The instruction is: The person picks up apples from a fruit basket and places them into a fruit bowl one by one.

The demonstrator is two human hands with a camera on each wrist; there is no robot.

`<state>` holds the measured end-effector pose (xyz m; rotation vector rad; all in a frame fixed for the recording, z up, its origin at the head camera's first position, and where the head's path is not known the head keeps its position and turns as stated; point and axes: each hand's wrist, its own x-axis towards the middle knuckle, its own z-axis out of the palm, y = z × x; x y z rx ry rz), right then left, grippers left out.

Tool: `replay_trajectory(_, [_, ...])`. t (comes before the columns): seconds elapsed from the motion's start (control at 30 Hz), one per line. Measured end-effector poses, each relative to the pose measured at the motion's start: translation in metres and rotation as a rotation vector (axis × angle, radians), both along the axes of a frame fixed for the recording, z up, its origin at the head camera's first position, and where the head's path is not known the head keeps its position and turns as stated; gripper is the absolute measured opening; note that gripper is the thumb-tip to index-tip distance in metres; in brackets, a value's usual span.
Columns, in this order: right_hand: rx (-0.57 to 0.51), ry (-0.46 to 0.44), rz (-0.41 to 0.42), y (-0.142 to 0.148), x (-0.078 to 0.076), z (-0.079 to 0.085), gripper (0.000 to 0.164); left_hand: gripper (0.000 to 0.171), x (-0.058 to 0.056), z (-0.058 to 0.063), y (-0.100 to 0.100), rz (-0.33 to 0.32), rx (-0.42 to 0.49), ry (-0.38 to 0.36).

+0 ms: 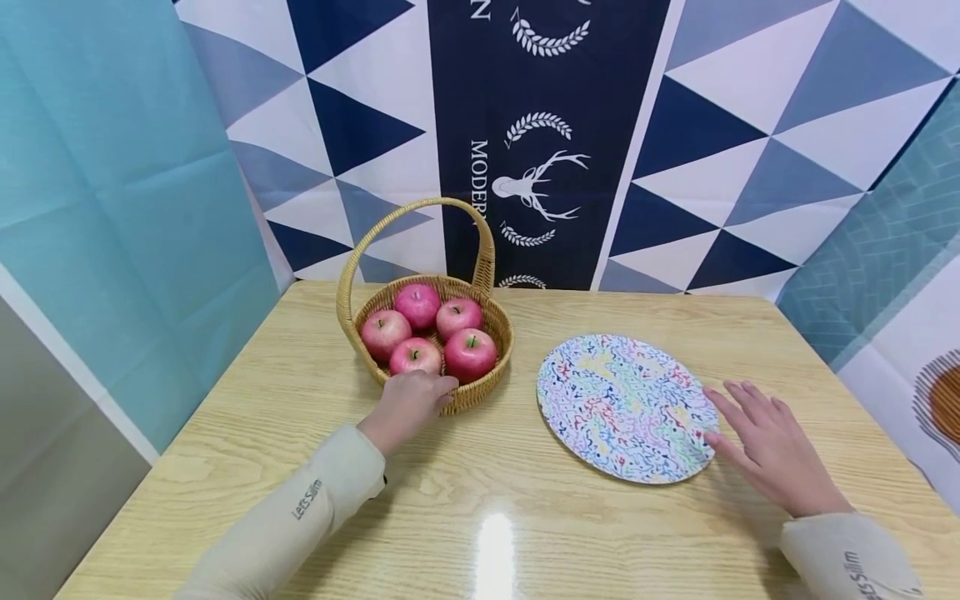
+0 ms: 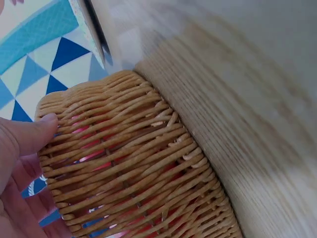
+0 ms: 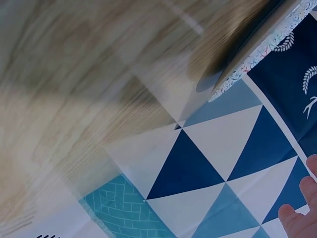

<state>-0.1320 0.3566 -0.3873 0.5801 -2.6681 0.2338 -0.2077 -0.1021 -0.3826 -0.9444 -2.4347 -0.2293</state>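
Note:
A wicker basket [image 1: 501,327] with a tall arched handle holds several pink-red apples [image 1: 470,354]. My left hand [image 1: 408,406] is at its near rim. In the left wrist view the thumb [image 2: 42,131] presses the woven side near the rim, and the other fingers [image 2: 29,173] pass over to the inner side. Red patches of apple show through the weave. To the right lies a round flat plate [image 1: 630,408] patterned with coloured squiggles. Fingers spread, my right hand [image 1: 776,450] is beside its right edge, holding nothing; the right wrist view shows only some fingertips [image 3: 309,191].
Everything stands on a light wood-grain table [image 1: 450,500]. Behind its far edge hangs a cloth [image 1: 697,167] with triangles and a deer print. A teal sheet [image 1: 112,192] borders the left side. A brown round print [image 1: 947,400] shows at the far right.

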Motion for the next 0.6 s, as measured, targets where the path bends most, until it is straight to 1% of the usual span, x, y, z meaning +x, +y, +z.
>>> replay_trajectory(0.13, [0.008, -0.018, -0.016, -0.001, 0.000, 0.002, 0.061, 0.023, 0.012, 0.005, -0.001, -0.055, -0.009, -0.004])
replay_trajectory(0.2, [0.007, -0.028, -0.022, -0.002, 0.000, 0.003, 0.062, 0.022, 0.016, 0.007, 0.000, -0.088, -0.009, 0.004])
replay_trajectory(0.27, [0.006, -0.036, -0.019, -0.004, 0.000, 0.004, 0.063, 0.022, 0.019, 0.007, 0.002, -0.103, -0.018, 0.017])
replay_trajectory(0.43, [0.005, -0.033, 0.017, -0.010, -0.002, 0.006, 0.062, 0.023, 0.027, 0.006, 0.004, -0.110, -0.051, 0.071])
replay_trajectory(0.6, [-0.005, -0.049, 0.027, -0.015, -0.002, 0.008, 0.062, 0.027, 0.037, 0.002, 0.006, -0.123, -0.043, 0.173])
